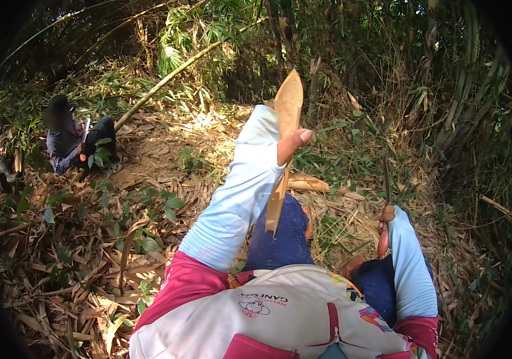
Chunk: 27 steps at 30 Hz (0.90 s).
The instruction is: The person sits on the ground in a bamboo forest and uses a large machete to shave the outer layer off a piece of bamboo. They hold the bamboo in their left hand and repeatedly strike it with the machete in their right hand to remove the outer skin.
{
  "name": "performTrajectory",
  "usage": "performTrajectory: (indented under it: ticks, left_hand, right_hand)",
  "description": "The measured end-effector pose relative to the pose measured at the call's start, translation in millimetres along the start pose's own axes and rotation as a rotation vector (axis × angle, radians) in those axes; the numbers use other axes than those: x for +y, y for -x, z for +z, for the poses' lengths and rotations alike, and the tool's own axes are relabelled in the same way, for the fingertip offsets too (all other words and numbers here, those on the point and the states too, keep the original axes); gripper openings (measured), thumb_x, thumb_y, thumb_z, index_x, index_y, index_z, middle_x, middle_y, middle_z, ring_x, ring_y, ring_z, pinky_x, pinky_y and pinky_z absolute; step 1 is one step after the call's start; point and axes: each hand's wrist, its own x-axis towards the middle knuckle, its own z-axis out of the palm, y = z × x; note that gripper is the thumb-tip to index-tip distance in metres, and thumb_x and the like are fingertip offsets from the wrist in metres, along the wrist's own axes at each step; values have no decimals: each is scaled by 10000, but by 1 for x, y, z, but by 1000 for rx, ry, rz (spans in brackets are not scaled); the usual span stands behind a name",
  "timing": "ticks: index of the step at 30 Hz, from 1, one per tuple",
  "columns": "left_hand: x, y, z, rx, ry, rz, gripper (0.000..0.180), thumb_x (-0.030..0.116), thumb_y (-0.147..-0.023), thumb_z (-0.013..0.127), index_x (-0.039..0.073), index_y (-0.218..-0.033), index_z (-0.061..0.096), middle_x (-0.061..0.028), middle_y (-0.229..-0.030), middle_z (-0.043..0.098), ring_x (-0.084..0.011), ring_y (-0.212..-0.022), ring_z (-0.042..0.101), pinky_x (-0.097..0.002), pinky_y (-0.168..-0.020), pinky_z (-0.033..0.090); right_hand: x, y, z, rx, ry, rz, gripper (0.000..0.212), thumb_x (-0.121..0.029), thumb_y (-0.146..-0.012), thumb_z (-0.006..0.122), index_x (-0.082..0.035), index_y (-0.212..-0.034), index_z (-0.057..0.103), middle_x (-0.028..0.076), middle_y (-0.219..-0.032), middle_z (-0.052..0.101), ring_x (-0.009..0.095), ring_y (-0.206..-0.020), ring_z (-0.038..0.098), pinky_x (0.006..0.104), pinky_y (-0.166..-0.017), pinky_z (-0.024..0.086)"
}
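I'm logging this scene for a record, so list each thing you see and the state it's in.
Left hand: raised, closed on the carved piece
Carved piece: held slightly tilted, pointed end up, lower end notched
Right hand: closed on the knife
Knife: held, blade up
Log: lying on the ground
Pole: leaning
Leaves: mostly dry, scattered
Co-worker: seated

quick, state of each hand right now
Left hand: closed, holding a pale carved piece.
Right hand: closed, holding a long-bladed knife.
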Motion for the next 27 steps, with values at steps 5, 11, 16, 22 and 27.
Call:
performTrajectory:
  ticks: [5, 11, 16, 22, 27]
  left_hand:
    - [3, 2, 8, 10, 45, -58, 476, 242, -814, 844, 17, -1087, 524, -14, -906, 595, -93, -840, 553, -267, -757, 485]
    - [6, 0, 12, 23, 29, -24, 453, 202, -829, 828, 17, -1088, 507, -29, -908, 605, -96, -796, 588, -262, -715, 509]
    - [7, 0, 14, 8, 85, -49, 423, 145, -842, 805, 5, -1099, 499, -50, -910, 611, -103, -753, 609, -255, -679, 533]
    - [5, -1, 13, 46, 101, -10, 421, 113, -851, 781, -14, -1107, 472, -60, -884, 614, -102, -716, 623, -239, -633, 539]
    - [3, -4, 14, 77, 89, -40, 449, 106, -860, 771, -17, -1134, 437, -68, -879, 606, -112, -704, 630, -246, -622, 552]
  right_hand:
    - [3, -7, -12, -12, -36, -4, 249, -137, -768, 663, 2, -942, 553, 78, -683, 573, 172, -561, 520, 311, -511, 428]
    - [-19, 12, 3, 16, -104, -138, 257, -145, -803, 667, 7, -978, 555, 74, -715, 577, 162, -591, 542, 300, -523, 449]
    - [-13, 11, 2, -27, -194, -141, 279, -130, -812, 669, 14, -1019, 548, 71, -735, 572, 159, -594, 548, 291, -524, 459]
    - [-11, 12, 2, -35, -191, -117, 297, -130, -805, 676, 8, -1027, 534, 71, -760, 568, 158, -622, 552, 289, -549, 462]
    - [-13, 19, 6, -19, -130, -136, 350, -157, -796, 686, 17, -1057, 533, 63, -773, 564, 148, -618, 547, 281, -548, 456]
